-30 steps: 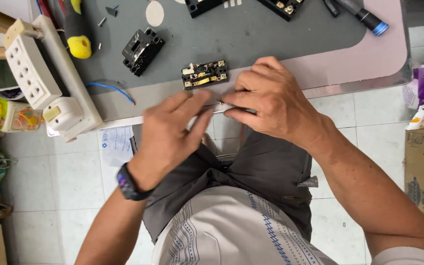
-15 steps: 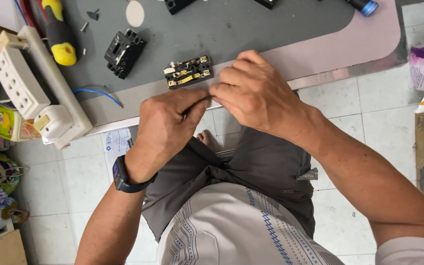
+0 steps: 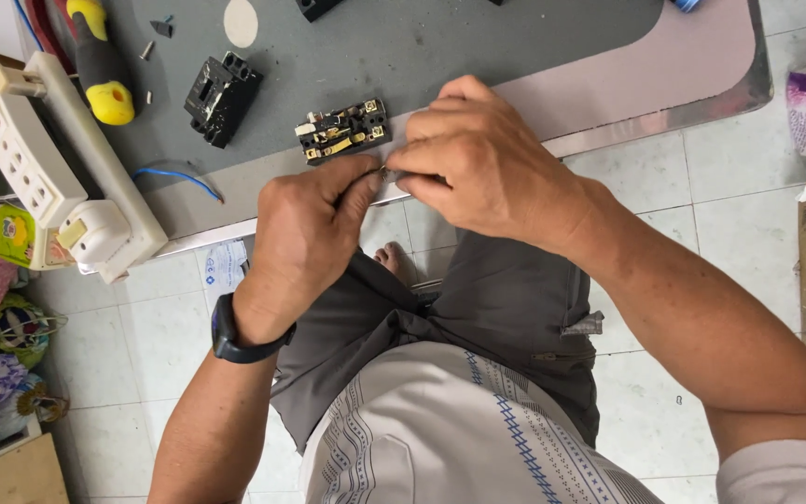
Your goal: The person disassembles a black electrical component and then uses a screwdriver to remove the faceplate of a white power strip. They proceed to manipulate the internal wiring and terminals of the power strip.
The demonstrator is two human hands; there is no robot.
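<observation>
At the far left of the frame one long white plastic power strip [image 3: 25,163] lies slanted along the table edge, its lower end overlapped by a white plug block. Right of it, at the upper left, one yellow-and-black screwdriver handle [image 3: 103,70] is cut off by the top edge. Two dark parts follow on the grey table mat [image 3: 515,37]: one black plastic housing [image 3: 218,97] and one opened black switch body with brass contacts [image 3: 343,131]. In the centre, just below that switch body, the left hand [image 3: 305,238] and the right hand [image 3: 487,168] meet, fingertips pinched together on one small metal piece [image 3: 390,175], mostly hidden and too small to identify.
</observation>
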